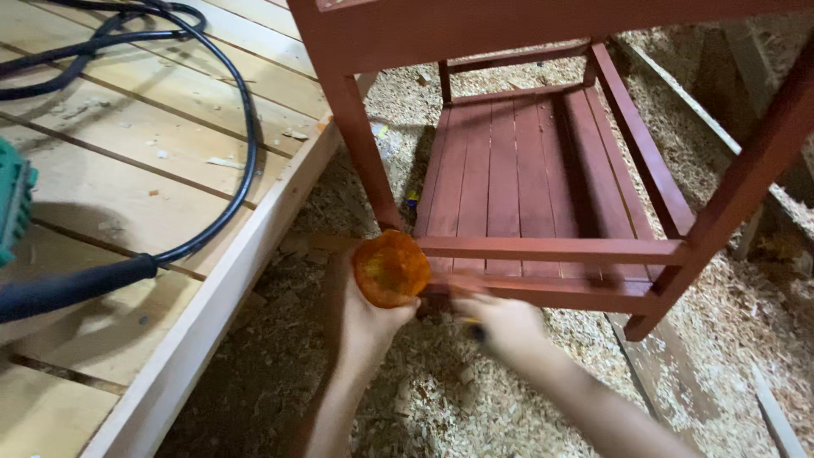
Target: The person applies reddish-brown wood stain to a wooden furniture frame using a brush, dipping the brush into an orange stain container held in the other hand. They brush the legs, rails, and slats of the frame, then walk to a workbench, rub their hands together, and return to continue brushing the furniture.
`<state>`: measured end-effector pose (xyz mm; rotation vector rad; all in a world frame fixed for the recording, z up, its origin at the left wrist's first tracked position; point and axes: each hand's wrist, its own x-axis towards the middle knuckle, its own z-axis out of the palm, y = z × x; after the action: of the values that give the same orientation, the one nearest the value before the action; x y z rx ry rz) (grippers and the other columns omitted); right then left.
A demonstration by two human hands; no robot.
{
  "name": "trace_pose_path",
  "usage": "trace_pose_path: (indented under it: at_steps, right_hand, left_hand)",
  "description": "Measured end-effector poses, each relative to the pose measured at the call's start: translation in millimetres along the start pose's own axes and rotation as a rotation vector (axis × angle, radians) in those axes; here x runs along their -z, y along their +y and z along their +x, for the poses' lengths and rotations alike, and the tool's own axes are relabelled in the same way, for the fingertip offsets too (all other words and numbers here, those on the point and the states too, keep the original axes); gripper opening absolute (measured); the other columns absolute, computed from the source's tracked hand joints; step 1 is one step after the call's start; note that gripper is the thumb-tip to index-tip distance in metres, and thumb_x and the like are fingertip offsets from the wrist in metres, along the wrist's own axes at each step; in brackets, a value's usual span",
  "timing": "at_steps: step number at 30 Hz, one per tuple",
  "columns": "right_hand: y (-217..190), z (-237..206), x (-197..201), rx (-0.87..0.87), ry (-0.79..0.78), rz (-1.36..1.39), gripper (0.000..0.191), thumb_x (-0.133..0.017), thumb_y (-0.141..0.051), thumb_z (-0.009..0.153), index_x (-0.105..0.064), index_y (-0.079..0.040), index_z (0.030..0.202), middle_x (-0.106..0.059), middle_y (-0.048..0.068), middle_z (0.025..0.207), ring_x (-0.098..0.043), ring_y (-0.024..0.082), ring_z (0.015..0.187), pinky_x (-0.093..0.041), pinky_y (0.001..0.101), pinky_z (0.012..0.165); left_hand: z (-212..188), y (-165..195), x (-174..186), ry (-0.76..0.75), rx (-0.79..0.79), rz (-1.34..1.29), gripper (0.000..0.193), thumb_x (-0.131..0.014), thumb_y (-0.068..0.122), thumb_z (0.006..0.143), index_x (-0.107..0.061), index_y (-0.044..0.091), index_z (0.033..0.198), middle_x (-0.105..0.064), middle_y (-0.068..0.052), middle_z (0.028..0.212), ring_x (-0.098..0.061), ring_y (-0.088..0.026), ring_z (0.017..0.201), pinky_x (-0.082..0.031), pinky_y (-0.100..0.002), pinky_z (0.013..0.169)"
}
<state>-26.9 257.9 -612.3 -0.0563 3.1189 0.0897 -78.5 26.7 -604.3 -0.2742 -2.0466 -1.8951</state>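
My left hand (365, 326) grips a small round container (391, 269) with orange-brown contents, held up just below the front rail of a red-brown painted wooden stand (543, 250). My right hand (502, 322) is blurred and shut on a thin tool with a dark part (479, 332), probably a brush, at the underside of the stand's lower front rail. The stand has a slatted lower shelf (517, 165) and slanted legs, and rests on sawdust.
An unpainted slatted wooden panel (127, 170) lies on the left, with black cables (242, 144) across it and a green power tool (13, 203) at the left edge. Sawdust and shavings (424, 399) cover the floor. Scrap wood strips (772, 416) lie at the right.
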Motion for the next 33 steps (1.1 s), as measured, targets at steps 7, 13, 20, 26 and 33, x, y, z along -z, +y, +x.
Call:
trace_pose_path:
  at_steps: [7,13,20,26,33]
  right_hand:
    - [73,-58,14,0.0,0.309,0.04,0.05,-0.08,-0.011,0.071,-0.075,-0.024,0.119,-0.076,0.008,0.115,-0.072,0.025,0.111,-0.058,0.0384,0.095]
    - [-21,29,-25,-0.009,-0.153,-0.043,0.046,-0.082,-0.024,0.079,-0.067,-0.021,0.122,-0.072,0.007,0.117,-0.072,0.026,0.101,-0.059,0.0407,0.09]
    - [11,12,-25,0.045,-0.031,-0.009,0.049,-0.08,-0.02,0.077,-0.067,-0.022,0.125,-0.067,0.01,0.132,-0.072,0.03,0.094,-0.059,0.044,0.081]
    - [134,-100,31,-0.311,0.094,-0.085,0.061,-0.074,-0.013,0.076,-0.063,-0.039,0.129,-0.077,0.008,0.103,-0.077,0.027,0.08,-0.063,0.0402,0.068]
    - [155,-124,5,-0.561,0.232,-0.355,0.052,-0.077,-0.029,0.084,-0.064,-0.041,0.133,-0.076,0.006,0.093,-0.075,0.02,0.073,-0.061,0.0353,0.065]
  left_hand:
    - [-1,-3,2,-0.043,0.062,0.084,0.091,-0.098,0.009,0.049,-0.053,0.006,0.128,-0.061,-0.012,0.124,-0.064,-0.027,0.116,-0.052,-0.04,0.099]
    - [3,-10,-4,-0.039,0.114,0.03,0.09,-0.096,0.007,0.049,-0.052,0.006,0.128,-0.065,-0.011,0.124,-0.067,-0.025,0.115,-0.054,-0.038,0.1]
    - [-7,-16,-29,-0.158,0.196,-0.242,0.1,-0.09,0.002,0.054,-0.042,0.008,0.141,-0.058,-0.007,0.137,-0.059,-0.02,0.128,-0.049,-0.034,0.108]
    - [-16,-22,-34,-0.138,0.116,-0.225,0.096,-0.092,0.0,0.054,-0.044,0.004,0.137,-0.061,-0.012,0.132,-0.06,-0.022,0.126,-0.047,-0.036,0.109]
    - [-12,-29,-28,-0.077,0.004,-0.106,0.098,-0.094,0.001,0.049,-0.047,0.004,0.135,-0.058,-0.014,0.13,-0.06,-0.027,0.123,-0.048,-0.04,0.106]
